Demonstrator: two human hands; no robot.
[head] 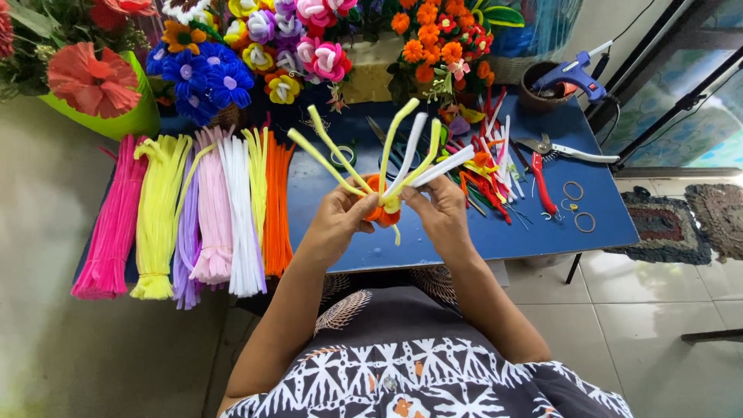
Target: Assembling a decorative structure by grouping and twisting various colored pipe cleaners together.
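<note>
Two hands are pinched together on one little pipe-cleaner flower (pixel 385 203), held up just above the near edge of the blue table (pixel 464 232). The left hand (pixel 338 220) has its fingers clamped round the orange core from the left, and the right hand (pixel 443 213) grips it from the other side, thumb pressed into the middle. Yellow-green and white stems fan up and out from that core like spokes. My guess is it weighs next to nothing, and it's fuzzy, so it shouldn't slip, but the wire inside bends and stays bent, so I'd grab it at the tight orange knot, not the loose ends. Left of the hands lie bundles of pipe cleaners (pixel 193 217) in pink, yellow, lilac, white and orange, hanging over the table edge. To the right there's a messy heap of cut pieces (pixel 487 174), red-handled pliers (pixel 542 182), a pair of scissors (pixel 565 149) and a few small rings (pixel 576 205). Further back sit a blue glue gun (pixel 574 76) in a brown pot and a whole row of finished flowers (pixel 309 46) in loads of colours.
</note>
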